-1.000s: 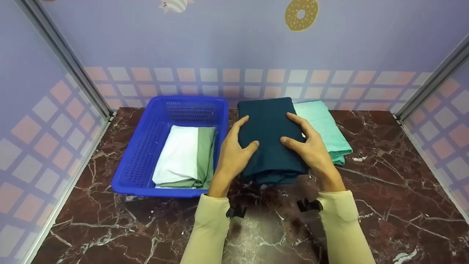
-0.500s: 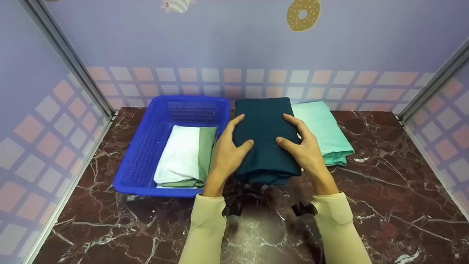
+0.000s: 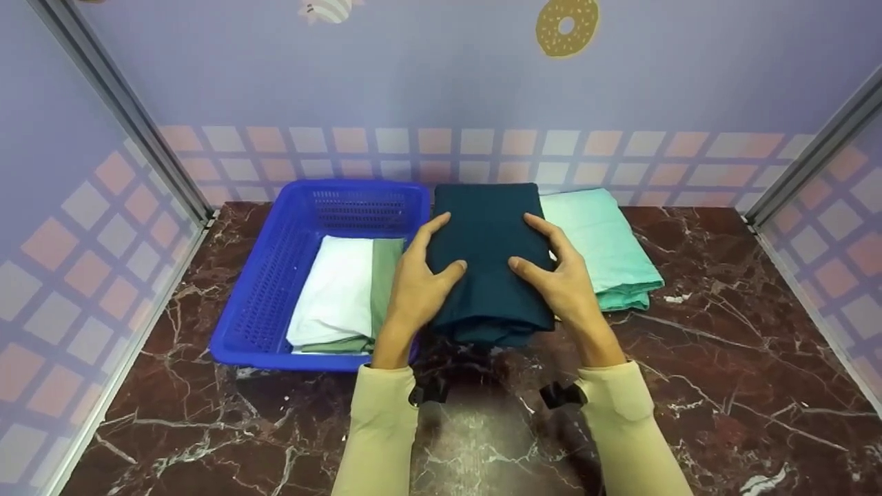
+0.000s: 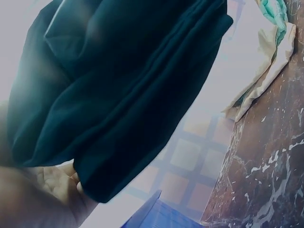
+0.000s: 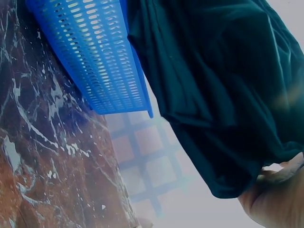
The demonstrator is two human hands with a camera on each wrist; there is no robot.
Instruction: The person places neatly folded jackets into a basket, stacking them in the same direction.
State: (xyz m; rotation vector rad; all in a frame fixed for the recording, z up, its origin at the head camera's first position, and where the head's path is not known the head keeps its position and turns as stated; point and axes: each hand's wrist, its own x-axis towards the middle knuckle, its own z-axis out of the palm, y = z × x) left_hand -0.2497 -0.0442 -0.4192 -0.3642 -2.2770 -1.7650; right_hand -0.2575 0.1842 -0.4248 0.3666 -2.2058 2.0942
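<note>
Far left of frame: pale purple wall panel (image 3: pixel 55 275), pink and white squares. Left of centre: blue perforated basket (image 3: pixel 289 360) on dark red marbled tabletop (image 3: pixel 730 358). Inside, toward basket's right side: white cloth (image 3: pixel 335 282) folded flat, green cloth (image 3: pixel 386 275) showing along right edge and at front. Next, in front of basket's right rim in head view: left hand (image 3: pixel 419 282), grasping left side of dark teal folded cloth (image 3: pixel 488 255), thumb on top, other fingers mostly hidden. Pale yellow left sleeve (image 3: pixel 379 427) below.

Mid-frame: dark teal folded cloth, held between both hands, clear of tabletop in wrist views, loose folds at lower edge. Just right: right hand (image 3: pixel 563 282), grasping right side of same cloth, thumb on top, other fingers partly hidden. Pale yellow right sleeve (image 3: pixel 627 427) below. Right of centre: mint folded cloth (image 3: pixel 606 241) flat on tabletop, left part behind dark cloth and right hand. Top, right of centre: doughnut print (image 3: pixel 567 27) on back wall.
</note>
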